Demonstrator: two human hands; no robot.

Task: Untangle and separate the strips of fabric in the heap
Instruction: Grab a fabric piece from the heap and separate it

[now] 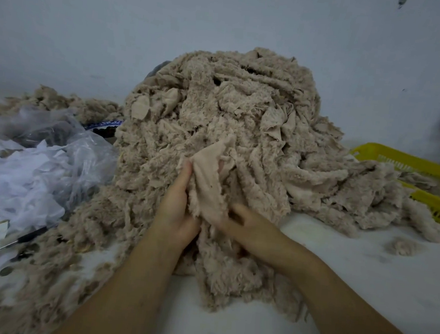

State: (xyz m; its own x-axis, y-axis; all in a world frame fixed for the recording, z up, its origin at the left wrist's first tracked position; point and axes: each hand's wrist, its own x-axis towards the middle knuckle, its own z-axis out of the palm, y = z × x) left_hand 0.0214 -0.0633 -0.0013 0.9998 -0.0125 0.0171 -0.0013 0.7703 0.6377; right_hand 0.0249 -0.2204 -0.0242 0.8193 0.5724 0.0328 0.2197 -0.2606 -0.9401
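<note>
Heap of beige pile-fabric strips, centre of a white table, with its back toward the wall. At the near foot of the heap, one strip is lifted with its smooth backing turned toward the viewer. Its upper end is still in the tangle.

Left hand: fingers run up the strip's left edge and curl round it, fingertips at the top. Right hand: motion-blurred; the thumb lies over the strip's lower end, apparently pinching it against fingers hidden in the pile. More strips trail from below both hands toward the near table edge.

Edges: the heap's right skirt spills over the rim of a yellow basket, which holds further fabric. The left skirt spreads as loose fluff to the near-left corner, partly covering a dark-handled tool, and meets crumpled plastic bags. A smaller pile lies behind the bags.

Open room: bare table lies to the right of the right forearm and in front of the basket, broken only by a small tuft. A narrower bare patch lies between the forearms.
</note>
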